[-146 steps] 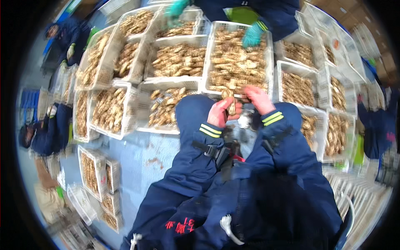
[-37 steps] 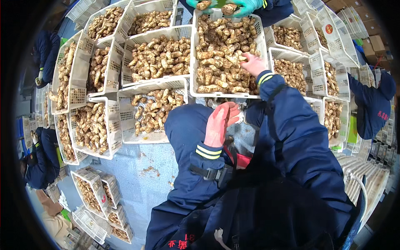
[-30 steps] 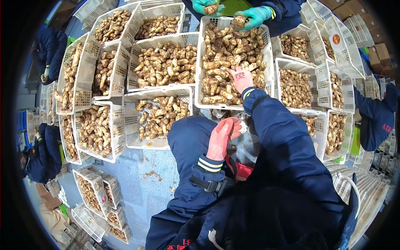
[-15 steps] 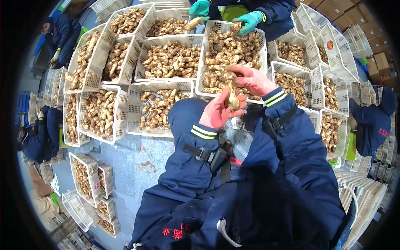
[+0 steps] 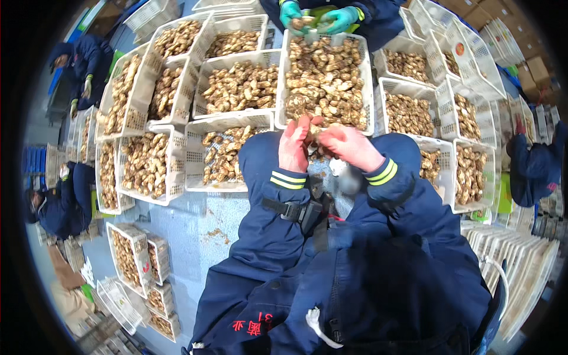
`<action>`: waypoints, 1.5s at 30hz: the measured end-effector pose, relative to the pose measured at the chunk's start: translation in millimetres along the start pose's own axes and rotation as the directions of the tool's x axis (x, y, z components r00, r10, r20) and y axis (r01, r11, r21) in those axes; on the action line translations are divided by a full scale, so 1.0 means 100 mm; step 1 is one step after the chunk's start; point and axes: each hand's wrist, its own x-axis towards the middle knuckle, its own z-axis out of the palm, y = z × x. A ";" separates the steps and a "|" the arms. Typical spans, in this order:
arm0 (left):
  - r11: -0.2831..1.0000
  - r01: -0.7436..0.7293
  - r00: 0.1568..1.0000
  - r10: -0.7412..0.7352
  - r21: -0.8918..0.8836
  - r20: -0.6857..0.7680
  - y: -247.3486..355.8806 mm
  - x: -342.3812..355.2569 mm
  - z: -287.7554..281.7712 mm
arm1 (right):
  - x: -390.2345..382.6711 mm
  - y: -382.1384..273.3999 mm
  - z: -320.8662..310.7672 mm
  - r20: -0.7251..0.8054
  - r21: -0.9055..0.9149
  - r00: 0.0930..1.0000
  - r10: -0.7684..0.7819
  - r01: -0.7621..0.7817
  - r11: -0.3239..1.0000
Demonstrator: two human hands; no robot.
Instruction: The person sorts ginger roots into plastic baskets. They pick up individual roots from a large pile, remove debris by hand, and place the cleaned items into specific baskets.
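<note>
My left hand [image 5: 294, 146], in a pink glove, is closed on a pale brown mushroom [image 5: 315, 128] just at the near edge of the centre crate [image 5: 368, 83], which is heaped with similar knobbly mushrooms. My right hand [image 5: 350, 146], gloved in pink as well, is closed around the same mushroom from the right, its fingertips partly hidden. Both hands are low over my knees. Below and between them a pale, blurred item [image 5: 338, 167] shows on the floor.
White perforated crates of mushrooms [image 5: 198, 94] surround the centre crate. Opposite me a co-worker's teal gloves [image 5: 336, 21] handle a mushroom. Other workers [image 5: 62, 201] sit at both sides. Small stacked crates [image 5: 144, 254] stand lower left, stacked empty crates [image 5: 520, 278] lower right.
A second ago my right hand reached into the centre crate; half a second ago both held a mushroom upright. Now they sit closer together, my left hand higher, my right slightly lower.
</note>
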 end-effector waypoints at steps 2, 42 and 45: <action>0.999 -0.032 0.999 0.032 0.000 -0.035 -0.05 0.01 -0.06 | 0.07 0.10 0.06 -0.009 0.081 0.999 0.036 -0.035 0.996; 0.967 0.204 0.977 -0.212 -0.150 -0.037 0.91 0.56 -0.93 | 1.51 0.99 -0.90 -0.374 -0.519 0.919 0.122 -0.317 0.794; 0.988 0.084 0.955 -0.116 -0.126 -0.273 1.03 0.89 -0.65 | 1.69 1.56 -1.07 -0.434 -0.524 0.861 0.266 -0.481 0.703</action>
